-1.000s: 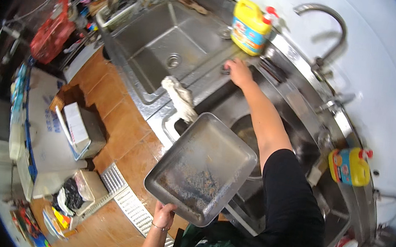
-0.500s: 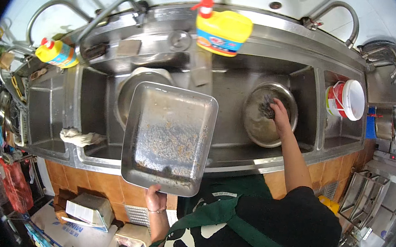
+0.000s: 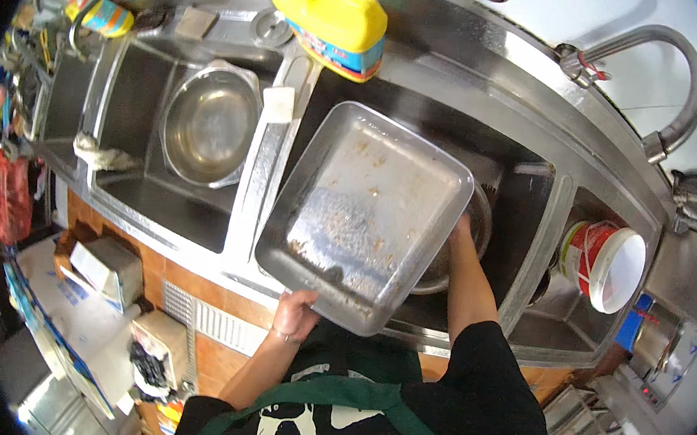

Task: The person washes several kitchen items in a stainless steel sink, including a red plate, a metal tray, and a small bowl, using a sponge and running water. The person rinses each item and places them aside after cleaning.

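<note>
My left hand (image 3: 296,316) is closed on the near edge of a rectangular metal baking pan (image 3: 359,201). The pan is held tilted over the middle sink, and brown burnt specks and wet, foamy-looking patches mark its inside. My right hand (image 3: 461,229) reaches in behind the pan's right side, beside a round metal basin (image 3: 482,220) that stands in this sink. The pan hides its fingers and whatever they may hold. It also covers much of the basin.
A yellow pump bottle (image 3: 337,12) stands at the sink's back edge. The left sink holds a metal bowl (image 3: 212,120); a pale block (image 3: 278,105) lies on the divider. To the right are a white bucket (image 3: 619,270) and a curved faucet (image 3: 680,101). A rag (image 3: 102,155) hangs farther left.
The pan has swung right, from over the left sink to over the round basin, and turned. My right hand, earlier holding a dark scourer in the basin, is now mostly behind the pan.
</note>
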Available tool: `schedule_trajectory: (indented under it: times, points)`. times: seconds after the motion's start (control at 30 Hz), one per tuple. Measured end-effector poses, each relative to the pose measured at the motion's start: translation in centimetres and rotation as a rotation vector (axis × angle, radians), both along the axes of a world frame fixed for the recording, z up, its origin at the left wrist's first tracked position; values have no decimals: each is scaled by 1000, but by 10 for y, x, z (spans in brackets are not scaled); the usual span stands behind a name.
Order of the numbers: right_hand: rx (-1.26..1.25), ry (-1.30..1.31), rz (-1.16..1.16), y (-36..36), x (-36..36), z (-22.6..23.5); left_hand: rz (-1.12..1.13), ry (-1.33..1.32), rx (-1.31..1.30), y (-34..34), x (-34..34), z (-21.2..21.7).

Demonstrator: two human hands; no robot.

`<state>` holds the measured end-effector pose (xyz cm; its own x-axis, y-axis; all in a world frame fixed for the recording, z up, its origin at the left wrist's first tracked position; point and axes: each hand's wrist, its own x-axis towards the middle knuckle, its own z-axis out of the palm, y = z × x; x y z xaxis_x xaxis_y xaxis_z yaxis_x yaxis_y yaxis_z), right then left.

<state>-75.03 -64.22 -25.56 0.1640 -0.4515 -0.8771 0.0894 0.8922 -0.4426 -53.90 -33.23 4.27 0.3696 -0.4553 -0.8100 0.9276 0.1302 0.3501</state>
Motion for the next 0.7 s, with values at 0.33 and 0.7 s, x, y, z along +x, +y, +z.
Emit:
schedule_trajectory:
  times: [0.33, 0.7]
  points:
    - [-1336, 234, 601, 0, 36, 231, 2, -46, 147, -50, -24, -56]
    - [-1524, 93, 2022, 92, 128, 185, 6, -240, 241, -72, -31, -112]
